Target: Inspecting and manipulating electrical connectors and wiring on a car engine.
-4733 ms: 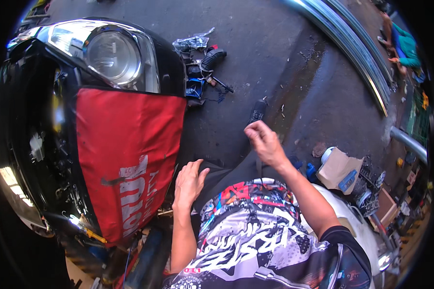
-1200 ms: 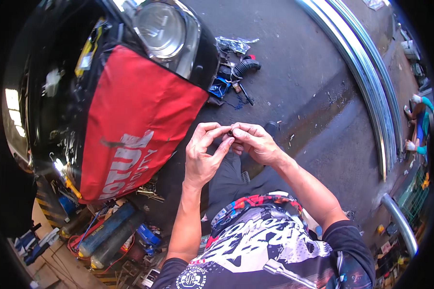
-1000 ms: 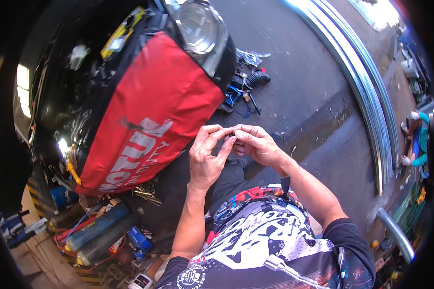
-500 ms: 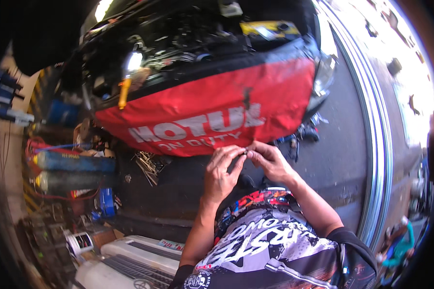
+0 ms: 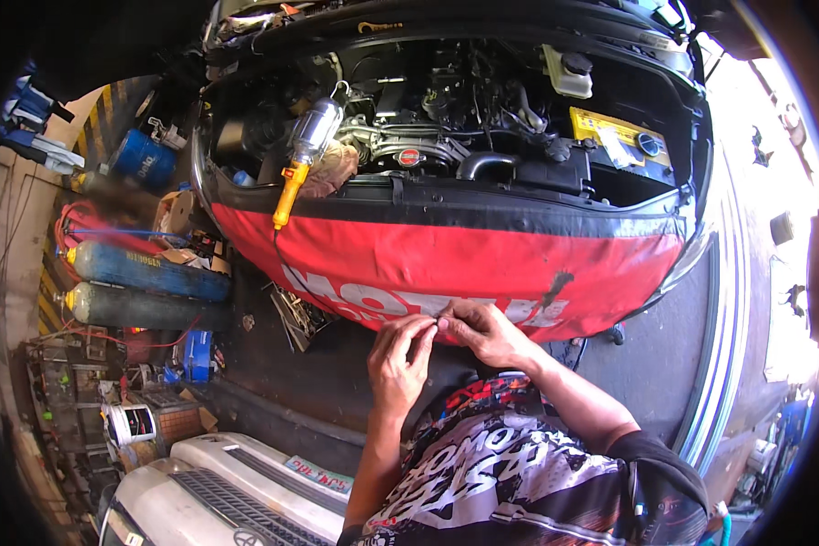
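Note:
My left hand and my right hand meet fingertip to fingertip in front of my chest. Pinched between them is a small dark piece, too tiny to name. Both hands are closed on it. Just beyond them hangs a red fender cover with pale lettering, draped over the front of a car. Behind the cover the engine bay lies exposed. A caged work lamp with a yellow handle hangs at its left side, next to a crumpled brown rag or bag.
A yellow-topped battery and a white fluid reservoir sit at the bay's right. Two gas cylinders lie at left, near a blue drum. A tray of metal tools is on the floor. A detached white bumper lies lower left.
My head view has swung, so the engine bay now shows more fully and lower in the picture. The hands stay together at the small piece, slightly farther left in view.

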{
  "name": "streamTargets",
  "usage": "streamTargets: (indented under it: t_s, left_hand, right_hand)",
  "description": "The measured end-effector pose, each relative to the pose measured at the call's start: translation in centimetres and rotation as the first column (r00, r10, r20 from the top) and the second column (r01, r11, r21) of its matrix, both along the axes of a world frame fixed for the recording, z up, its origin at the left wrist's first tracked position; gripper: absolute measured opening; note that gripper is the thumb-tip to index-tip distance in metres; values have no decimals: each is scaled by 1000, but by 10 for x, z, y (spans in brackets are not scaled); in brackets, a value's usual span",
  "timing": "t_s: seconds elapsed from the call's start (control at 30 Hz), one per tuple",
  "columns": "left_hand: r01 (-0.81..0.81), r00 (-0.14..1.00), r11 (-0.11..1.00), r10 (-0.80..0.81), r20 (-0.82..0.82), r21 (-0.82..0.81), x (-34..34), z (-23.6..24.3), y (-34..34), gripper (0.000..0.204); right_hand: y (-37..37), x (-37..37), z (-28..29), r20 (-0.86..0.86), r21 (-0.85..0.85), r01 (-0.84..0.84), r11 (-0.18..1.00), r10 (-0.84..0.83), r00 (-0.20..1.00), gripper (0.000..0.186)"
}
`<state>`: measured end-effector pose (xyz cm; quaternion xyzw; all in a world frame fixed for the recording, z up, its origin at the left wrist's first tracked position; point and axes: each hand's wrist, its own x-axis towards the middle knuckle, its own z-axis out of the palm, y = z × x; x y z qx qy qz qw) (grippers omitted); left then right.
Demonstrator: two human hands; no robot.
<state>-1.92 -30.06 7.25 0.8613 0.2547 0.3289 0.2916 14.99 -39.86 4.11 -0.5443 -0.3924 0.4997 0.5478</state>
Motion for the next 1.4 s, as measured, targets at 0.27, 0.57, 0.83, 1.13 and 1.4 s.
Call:
streamTargets:
  t_s: [0.27, 0.57, 0.83, 1.13, 1.4]
  left_hand:
    - [51, 997, 992, -57, -51, -112, 62, 5, 92, 19]
    - [281, 954, 940, -296, -53, -192, 122, -1, 204, 25]
    - [316, 937, 948, -316, -149, -21, 208, -10, 309, 15]
    - [444, 845, 887, -368, -388, 125, 321, -98, 399, 17]
    - [477, 799, 857, -330, -503, 195, 335, -107, 403, 15]
  right_hand:
    - [84, 67, 6, 72, -57, -16, 998, 20, 997, 24]
    - [156, 107, 15, 118, -72, 173, 982, -164, 979, 22]
    - [191, 134, 8, 355, 12, 568, 823, -535, 767, 14]
    - [165, 177, -36, 589, 155, 726, 670, -653, 477, 17]
    - [162, 187, -44, 545, 192, 658, 728, -637, 546, 31]
